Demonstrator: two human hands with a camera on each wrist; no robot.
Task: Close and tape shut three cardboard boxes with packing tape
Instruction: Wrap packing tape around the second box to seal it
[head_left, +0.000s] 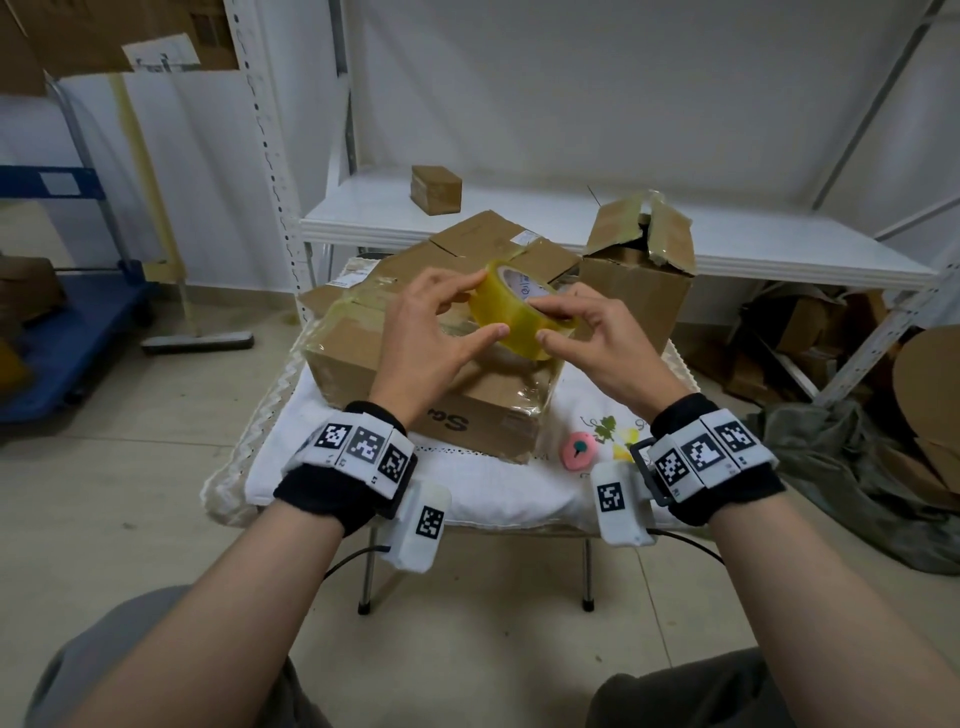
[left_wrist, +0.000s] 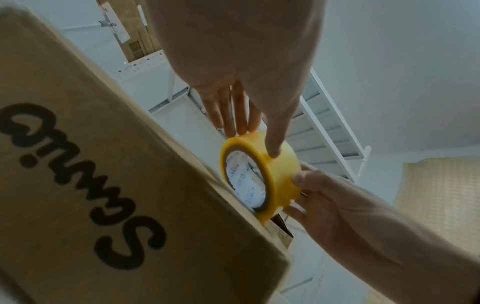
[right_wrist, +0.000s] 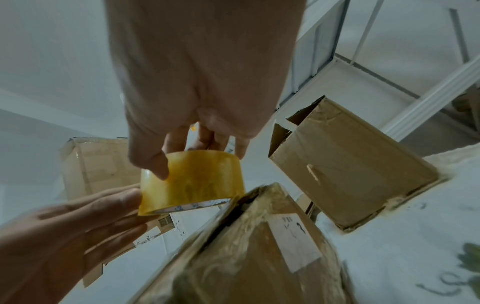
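Holding: both hands grip one roll of tape (head_left: 522, 312) just above the front box.
Left hand (head_left: 431, 332): fingers curled onto the roll's far-left rim, thumb pressed on the near band; seen from the left wrist, the fingertips (left_wrist: 242, 127) sit on the yellow rim.
Right hand (head_left: 597, 338): thumb and fingers clamped on the roll's right side; from the right wrist the thumb presses the band face.
Tape roll, orientation: yellowish clear tape on a white printed core; the open core faces up and away from the person, so the roll's axis tilts away and slightly right. No free tape end can be made out.
Front box (head_left: 441, 374): on the white-covered counter (head_left: 363, 467), flaps down, old glossy tape over the top, long axis running from near right to far left; dark printed letters on the near side.
Second box (head_left: 483, 249): directly behind the front box, flaps lying roughly flat, a seam visible.
Third box (head_left: 636, 275): upright at right rear, top flaps raised and partly open, torn tape on their edges.
Small box (head_left: 435, 189): closed, on the white shelf (head_left: 779, 249) behind.
Pink object (head_left: 581, 451): on the counter, near right of the front box; what it is cannot be told.
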